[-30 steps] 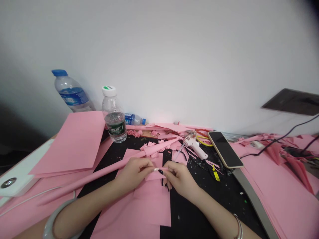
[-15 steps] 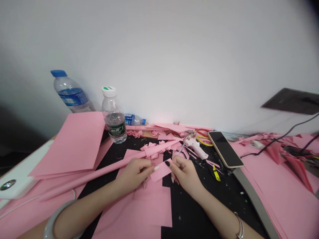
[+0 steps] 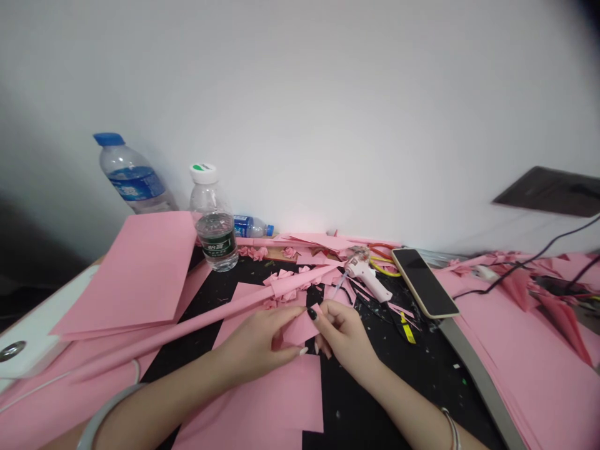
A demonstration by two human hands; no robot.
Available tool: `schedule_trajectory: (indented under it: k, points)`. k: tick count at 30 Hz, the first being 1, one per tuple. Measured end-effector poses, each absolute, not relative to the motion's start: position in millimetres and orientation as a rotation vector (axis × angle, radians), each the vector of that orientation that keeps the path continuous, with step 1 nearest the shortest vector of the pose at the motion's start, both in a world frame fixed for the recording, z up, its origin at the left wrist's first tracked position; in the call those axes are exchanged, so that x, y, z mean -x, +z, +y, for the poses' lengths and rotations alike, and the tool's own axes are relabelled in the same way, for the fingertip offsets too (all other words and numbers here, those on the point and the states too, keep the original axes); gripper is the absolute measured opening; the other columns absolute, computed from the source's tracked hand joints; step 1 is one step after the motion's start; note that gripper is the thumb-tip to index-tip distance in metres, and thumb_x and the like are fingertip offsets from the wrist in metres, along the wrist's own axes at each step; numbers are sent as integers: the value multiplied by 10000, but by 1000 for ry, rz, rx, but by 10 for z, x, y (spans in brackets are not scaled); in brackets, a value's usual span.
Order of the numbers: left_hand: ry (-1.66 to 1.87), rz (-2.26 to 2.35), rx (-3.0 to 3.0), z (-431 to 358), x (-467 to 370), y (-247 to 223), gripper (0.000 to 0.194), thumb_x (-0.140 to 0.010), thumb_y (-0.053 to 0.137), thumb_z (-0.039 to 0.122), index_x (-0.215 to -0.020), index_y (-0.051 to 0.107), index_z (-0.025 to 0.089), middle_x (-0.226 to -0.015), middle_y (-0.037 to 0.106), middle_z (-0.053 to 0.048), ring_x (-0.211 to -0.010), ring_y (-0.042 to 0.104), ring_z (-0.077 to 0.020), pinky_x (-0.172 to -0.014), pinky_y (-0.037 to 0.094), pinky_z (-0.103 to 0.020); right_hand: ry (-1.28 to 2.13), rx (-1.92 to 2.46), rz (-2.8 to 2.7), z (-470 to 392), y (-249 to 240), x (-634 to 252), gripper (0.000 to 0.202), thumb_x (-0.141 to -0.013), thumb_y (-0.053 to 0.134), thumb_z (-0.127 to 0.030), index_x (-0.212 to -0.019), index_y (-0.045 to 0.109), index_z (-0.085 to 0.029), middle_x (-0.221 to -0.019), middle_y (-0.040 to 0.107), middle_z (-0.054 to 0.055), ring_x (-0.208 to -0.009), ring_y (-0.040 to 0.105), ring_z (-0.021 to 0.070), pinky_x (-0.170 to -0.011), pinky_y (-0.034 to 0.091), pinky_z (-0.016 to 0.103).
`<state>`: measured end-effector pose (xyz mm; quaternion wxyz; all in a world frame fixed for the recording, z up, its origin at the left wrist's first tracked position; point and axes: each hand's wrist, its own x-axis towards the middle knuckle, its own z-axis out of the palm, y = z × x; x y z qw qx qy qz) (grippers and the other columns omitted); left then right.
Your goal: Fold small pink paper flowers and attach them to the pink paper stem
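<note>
Tabletop (image 3: pixel 351 425), black and flecked with scraps, is overlaid by smooth pink sheets (image 3: pixel 285 400), crossed by a slim rolled tube (image 3: pixel 201 322). By the nearer right hand (image 3: pixel 344 328), a small flat paper piece (image 3: pixel 300 331) is pinched at its upper corner. It is slanted down leftward between the spread thumb and forefinger of the left hand (image 3: pixel 255 340); any grip by that hand's hidden fingers cannot be told.

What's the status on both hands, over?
Right grip pinching paper piece. Left grip parted at its edge, contact unclear. Paper roll lies just beyond.
</note>
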<state>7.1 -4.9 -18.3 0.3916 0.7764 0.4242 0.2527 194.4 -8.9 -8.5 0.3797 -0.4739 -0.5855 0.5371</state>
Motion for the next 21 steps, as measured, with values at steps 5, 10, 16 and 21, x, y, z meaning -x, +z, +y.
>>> schedule_trajectory:
  k: [5,10,16,21]
  points:
    - [622,1043,-1658,-11,-95,-134,460,-726,656,222,-1182,607,188,-821,617,7,-549,432,-95,-484,312,-201,1513,1152,-1493,-61,-127,-1942,344,-669,791,-369,-762,514,-187,-504,535,-90,-329,416,51,-347,326,163]
    - [603,959,-1392,-3,-98,-130,583,-692,737,305,-1234,560,183,-900,634,-27,-547,481,-92,-463,388,-197,1547,1128,-1501,-44,-185,-1960,252,-747,715,-349,-790,535,-178,-506,536,-88,-325,418,48,-337,334,152]
    - [654,839,-1252,29,-94,-137,557,-728,730,334,-1232,559,171,-989,650,-79,-592,544,-108,-483,454,-216,1548,1091,-1519,-55,-143,-1970,154,-806,620,-294,-795,512,-185,-526,561,-77,-319,429,46,-348,339,153]
    - [668,807,-1201,35,-85,-109,618,-750,709,402,-1288,521,164,-1047,656,-119,-577,581,-119,-508,471,-245,1478,1140,-1532,-54,-87,-1973,52,-806,543,-202,-798,493,-190,-554,578,-72,-332,447,52,-370,359,162]
